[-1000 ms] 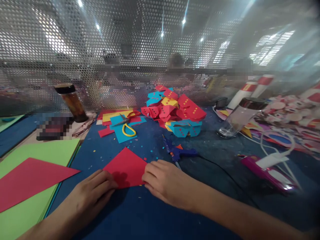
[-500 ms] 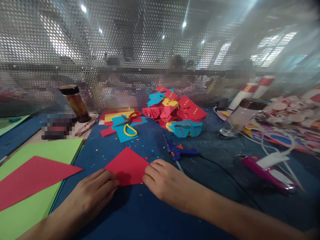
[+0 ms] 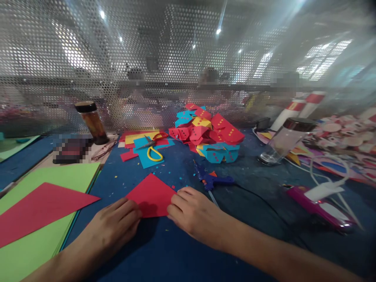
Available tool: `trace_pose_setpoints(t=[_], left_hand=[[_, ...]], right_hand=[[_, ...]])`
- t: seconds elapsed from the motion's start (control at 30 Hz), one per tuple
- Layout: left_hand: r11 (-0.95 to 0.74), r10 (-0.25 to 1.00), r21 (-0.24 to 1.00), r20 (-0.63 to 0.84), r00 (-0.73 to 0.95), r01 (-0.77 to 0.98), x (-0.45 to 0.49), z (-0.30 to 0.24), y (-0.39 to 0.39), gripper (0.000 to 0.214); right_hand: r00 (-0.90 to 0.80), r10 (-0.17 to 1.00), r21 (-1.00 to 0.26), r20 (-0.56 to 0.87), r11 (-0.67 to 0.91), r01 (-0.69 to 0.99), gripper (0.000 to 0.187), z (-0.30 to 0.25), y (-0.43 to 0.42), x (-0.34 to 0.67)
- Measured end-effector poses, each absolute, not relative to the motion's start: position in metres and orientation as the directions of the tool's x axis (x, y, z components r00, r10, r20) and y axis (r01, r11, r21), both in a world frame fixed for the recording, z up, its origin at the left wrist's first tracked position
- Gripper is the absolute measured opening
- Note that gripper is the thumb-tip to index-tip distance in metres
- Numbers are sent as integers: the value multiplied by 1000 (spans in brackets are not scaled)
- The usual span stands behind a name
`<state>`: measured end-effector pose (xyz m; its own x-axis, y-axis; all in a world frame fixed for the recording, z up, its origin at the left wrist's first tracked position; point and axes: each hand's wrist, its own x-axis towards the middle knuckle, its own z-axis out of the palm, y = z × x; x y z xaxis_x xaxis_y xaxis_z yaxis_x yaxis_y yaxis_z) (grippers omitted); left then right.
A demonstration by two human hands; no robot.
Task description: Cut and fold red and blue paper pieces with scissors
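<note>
A red sheet of paper (image 3: pixel 154 197) lies on the blue tabletop in front of me, one corner pointing away and its near edge straight. My left hand (image 3: pixel 116 221) is closed over its left corner, fingertips curled down onto the paper. On the right corner my right hand (image 3: pixel 192 211) grips in the same way; the thumbs are mostly hidden. Just beyond the right hand lies a blue hot glue gun (image 3: pixel 210 178) with a clear glue stick and a black cord. Left of my left hand, another red sheet (image 3: pixel 44 209) rests on a stack of green paper (image 3: pixel 79 172).
Scissors (image 3: pixel 154 154) with yellow and red handles lie on coloured paper. Behind stands a pile of folded red, blue and yellow paper pieces (image 3: pixel 202 131). A clear jar (image 3: pixel 277 143), a purple device (image 3: pixel 321 209), a dark-lidded bottle (image 3: pixel 92 123) and a perforated metal screen (image 3: pixel 176 51) surround the workspace.
The whole view has shifted slightly, so things appear a little further right. Both hands keep hold of the red paper's corners, with hardly any other movement.
</note>
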<state>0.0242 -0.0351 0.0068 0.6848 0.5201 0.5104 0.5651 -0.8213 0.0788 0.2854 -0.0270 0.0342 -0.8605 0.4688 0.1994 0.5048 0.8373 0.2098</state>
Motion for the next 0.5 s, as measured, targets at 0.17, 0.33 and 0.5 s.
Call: trace_pose_setpoints(t=[0.17,0.33,0.5], left_hand=[[-815,527,63,491,694,576,25,6,-35,21],[-801,543,76,507,669,593,27,6,-35,21],[-790,563,106,513,648,603,29,5,-32,23]], right_hand=[[-854,468,186,228,840,510,17,32,-25,285],[-838,487,140,245,838,528,19,33,-26,282],[-839,485,123,247,843,524,18,33,-25,279]])
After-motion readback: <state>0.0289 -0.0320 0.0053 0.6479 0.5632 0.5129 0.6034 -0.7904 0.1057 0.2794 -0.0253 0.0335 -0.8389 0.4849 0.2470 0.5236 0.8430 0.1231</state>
